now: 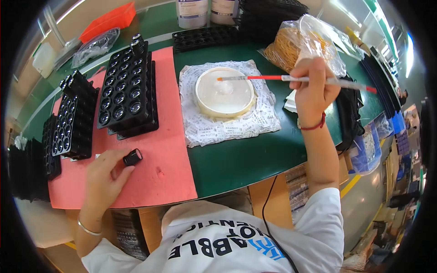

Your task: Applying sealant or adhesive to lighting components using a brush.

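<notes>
My left hand [105, 175] pinches a small black cylindrical cap [133, 157] between thumb and forefinger, low over the pink mat [170, 175]. The cap is tilted, and a pinkish face shows at its end. In my right hand [314, 88] is a thin paintbrush [268, 78] with a red and silver handle. Its bristle tip is over the round pale dish [248, 105], which holds a whitish, translucent substance; whether the tip touches it I cannot tell. Under the dish lies a square pad covered in printed paper [214, 134].
Black trays [150, 107] with round pockets holding shiny black pieces stand stacked on the mat's left. Farther back are an orange bin [109, 22], white tubs [192, 13] and another black tray [205, 38]. A plastic bag of rubber bands [291, 45] lies at the far right.
</notes>
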`<state>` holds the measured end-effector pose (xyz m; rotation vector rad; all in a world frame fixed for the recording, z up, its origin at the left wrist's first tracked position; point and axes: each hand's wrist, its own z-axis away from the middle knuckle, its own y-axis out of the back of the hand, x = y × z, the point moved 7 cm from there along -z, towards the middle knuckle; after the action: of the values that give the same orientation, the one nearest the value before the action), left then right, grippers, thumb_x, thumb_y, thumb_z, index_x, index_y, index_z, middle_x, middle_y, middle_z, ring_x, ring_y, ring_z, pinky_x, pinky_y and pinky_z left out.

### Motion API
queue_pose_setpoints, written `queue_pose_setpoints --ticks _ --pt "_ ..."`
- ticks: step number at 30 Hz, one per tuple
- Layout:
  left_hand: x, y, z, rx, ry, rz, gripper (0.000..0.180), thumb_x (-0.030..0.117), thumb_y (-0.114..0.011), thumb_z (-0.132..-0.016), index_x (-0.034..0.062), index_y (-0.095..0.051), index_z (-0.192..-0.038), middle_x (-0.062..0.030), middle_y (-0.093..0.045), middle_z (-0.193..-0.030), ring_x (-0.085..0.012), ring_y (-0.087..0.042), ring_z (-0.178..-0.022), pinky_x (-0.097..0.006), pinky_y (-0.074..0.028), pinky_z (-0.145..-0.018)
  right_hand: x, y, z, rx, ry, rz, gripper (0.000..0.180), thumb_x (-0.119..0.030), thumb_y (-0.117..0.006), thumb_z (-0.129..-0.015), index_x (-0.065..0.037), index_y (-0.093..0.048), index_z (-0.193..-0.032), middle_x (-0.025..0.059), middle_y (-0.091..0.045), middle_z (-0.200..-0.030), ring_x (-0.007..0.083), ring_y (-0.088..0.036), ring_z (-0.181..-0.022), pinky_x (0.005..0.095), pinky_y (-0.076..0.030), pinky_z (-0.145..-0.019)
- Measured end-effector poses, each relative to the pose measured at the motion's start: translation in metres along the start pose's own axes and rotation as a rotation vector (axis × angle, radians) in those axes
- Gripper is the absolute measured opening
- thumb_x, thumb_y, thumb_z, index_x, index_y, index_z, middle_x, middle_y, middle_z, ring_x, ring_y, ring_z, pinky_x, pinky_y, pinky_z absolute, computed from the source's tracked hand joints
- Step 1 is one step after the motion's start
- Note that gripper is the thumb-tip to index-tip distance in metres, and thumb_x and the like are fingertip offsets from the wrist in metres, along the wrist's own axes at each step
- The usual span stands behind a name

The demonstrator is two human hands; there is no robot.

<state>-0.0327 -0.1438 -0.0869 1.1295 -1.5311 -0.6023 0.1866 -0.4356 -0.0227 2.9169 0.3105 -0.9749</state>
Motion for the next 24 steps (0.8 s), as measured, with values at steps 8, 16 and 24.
queue_pose_setpoints --ticks 8,16,24 --pt "0.026 -0.027 -0.040 -0.349 0.095 0.606 0.031 0.008 -0.061 -0.076 0.0019 -0.056 -0.106 -0.0010 -0.059 -0.082 -0.0042 -0.046 -0.053 -0.020 -0.038 -0.047 -0.028 -0.026 0.018 -0.315 0.385 0.157 0.034 -0.016 -0.046 -0.086 -0.002 -0.056 -0.057 0.0041 -0.053 -0.050 0.0144 -0.046 -0.042 0.0242 -0.035 -0.041" --pt "0.021 -0.072 -0.058 -0.484 0.294 1.092 0.031 0.007 -0.059 -0.080 -0.0019 -0.052 -0.108 -0.0044 -0.057 -0.095 -0.0061 -0.053 -0.082 -0.019 -0.045 -0.072 -0.018 -0.050 0.023 -0.507 0.413 0.249 0.032 -0.015 -0.048 -0.084 -0.003 -0.055 -0.055 0.0045 -0.047 -0.048 0.0166 -0.045 -0.041 0.0258 -0.032 -0.039" --pt "0.017 -0.075 -0.057 -0.508 0.285 1.299 0.031 0.006 -0.063 -0.075 0.0022 -0.046 -0.102 -0.0017 -0.055 -0.089 -0.0049 -0.050 -0.081 -0.018 -0.040 -0.069 0.041 -0.026 0.007 -0.093 -0.241 -0.318 0.040 -0.024 -0.034 -0.094 -0.005 -0.043 -0.059 0.0041 -0.042 -0.048 0.0101 -0.030 -0.038 0.0246 -0.025 -0.040"
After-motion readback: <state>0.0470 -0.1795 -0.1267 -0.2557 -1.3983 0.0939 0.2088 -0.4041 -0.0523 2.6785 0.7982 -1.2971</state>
